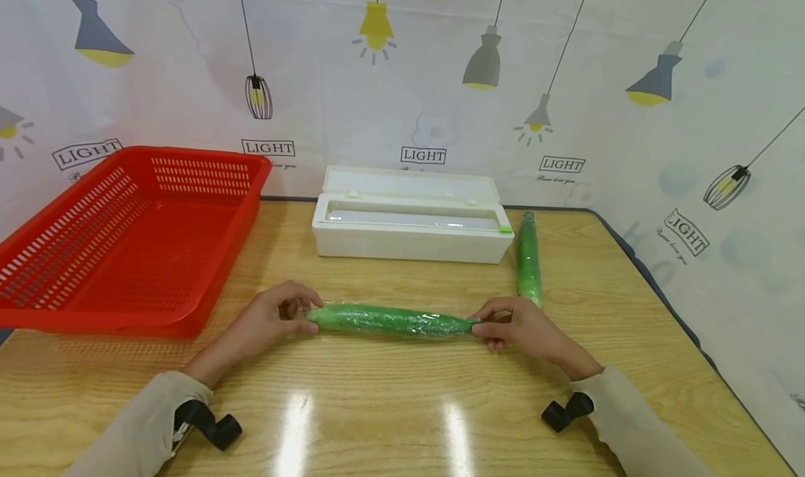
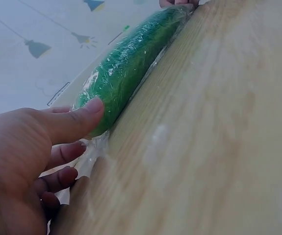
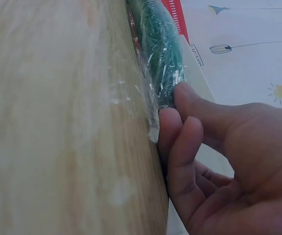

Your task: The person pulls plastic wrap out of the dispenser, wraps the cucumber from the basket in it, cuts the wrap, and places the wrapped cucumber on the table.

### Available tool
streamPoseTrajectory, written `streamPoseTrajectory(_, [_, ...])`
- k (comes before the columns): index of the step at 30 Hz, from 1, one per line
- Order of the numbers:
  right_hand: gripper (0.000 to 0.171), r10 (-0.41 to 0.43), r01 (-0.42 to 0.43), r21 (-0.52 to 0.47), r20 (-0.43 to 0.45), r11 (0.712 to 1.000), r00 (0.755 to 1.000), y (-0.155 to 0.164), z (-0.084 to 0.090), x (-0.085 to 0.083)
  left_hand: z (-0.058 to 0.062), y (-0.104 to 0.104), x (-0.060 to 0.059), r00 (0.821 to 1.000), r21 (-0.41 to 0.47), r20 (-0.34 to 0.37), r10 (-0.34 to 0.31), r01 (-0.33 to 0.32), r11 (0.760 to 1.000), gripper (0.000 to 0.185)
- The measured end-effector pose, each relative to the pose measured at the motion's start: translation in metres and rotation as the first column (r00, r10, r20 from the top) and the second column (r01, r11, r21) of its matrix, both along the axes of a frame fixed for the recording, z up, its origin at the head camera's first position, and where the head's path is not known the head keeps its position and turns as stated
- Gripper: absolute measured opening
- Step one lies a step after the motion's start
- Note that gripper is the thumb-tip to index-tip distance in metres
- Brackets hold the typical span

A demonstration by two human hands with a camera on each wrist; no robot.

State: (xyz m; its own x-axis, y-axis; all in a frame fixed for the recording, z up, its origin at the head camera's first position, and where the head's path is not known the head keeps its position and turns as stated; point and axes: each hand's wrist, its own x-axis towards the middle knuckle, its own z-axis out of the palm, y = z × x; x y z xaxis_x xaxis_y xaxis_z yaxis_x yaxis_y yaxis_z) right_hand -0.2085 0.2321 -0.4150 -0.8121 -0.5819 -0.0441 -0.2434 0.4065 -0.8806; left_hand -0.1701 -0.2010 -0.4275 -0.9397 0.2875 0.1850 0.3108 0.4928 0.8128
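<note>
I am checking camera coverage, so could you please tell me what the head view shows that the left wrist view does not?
Only the head view shows the red basket, the white cling film dispenser, a second wrapped cucumber and the whole right hand. Only the left wrist view shows the loose film tail by the left hand's curled fingers. Both show that hand pinching one end of the wrapped cucumber on the wooden table.

Two film-wrapped cucumbers lay on one wooden desk (image 1: 377,421): one cucumber (image 1: 390,320) near the front, a second cucumber (image 1: 528,259) farther back. One red basket (image 1: 135,236) and one white film dispenser (image 1: 409,215) stood there too, with two hands, the left hand (image 1: 267,320) and the right hand (image 1: 525,329), in view.
</note>
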Motion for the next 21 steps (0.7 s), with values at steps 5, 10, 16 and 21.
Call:
streamPoseTrajectory(5, [0.026,0.002,0.0,0.048,-0.051,0.999,0.999,-0.0029,0.0009,0.0014,0.0,0.0018,0.0004,0.999,-0.003,0.016,0.035,-0.035,0.999,0.029])
streamPoseTrajectory(10, [0.034,0.026,-0.024,0.038,-0.064,0.999,0.998,-0.0046,0.0006,0.0013,-0.0004,0.0021,0.0002,0.998,-0.017,0.027,0.052,-0.051,0.999,0.028])
streamPoseTrajectory(16, [0.03,-0.001,0.007,0.055,-0.109,0.998,0.994,-0.007,-0.0008,0.003,-0.0003,0.0019,-0.0001,0.998,-0.024,0.025,0.059,-0.058,0.998,0.026])
streamPoseTrajectory(21, [0.023,-0.032,0.04,0.081,-0.095,0.996,0.995,-0.0096,0.0002,0.0056,0.0003,0.002,0.0006,0.998,-0.035,0.008,0.056,-0.056,0.998,0.025])
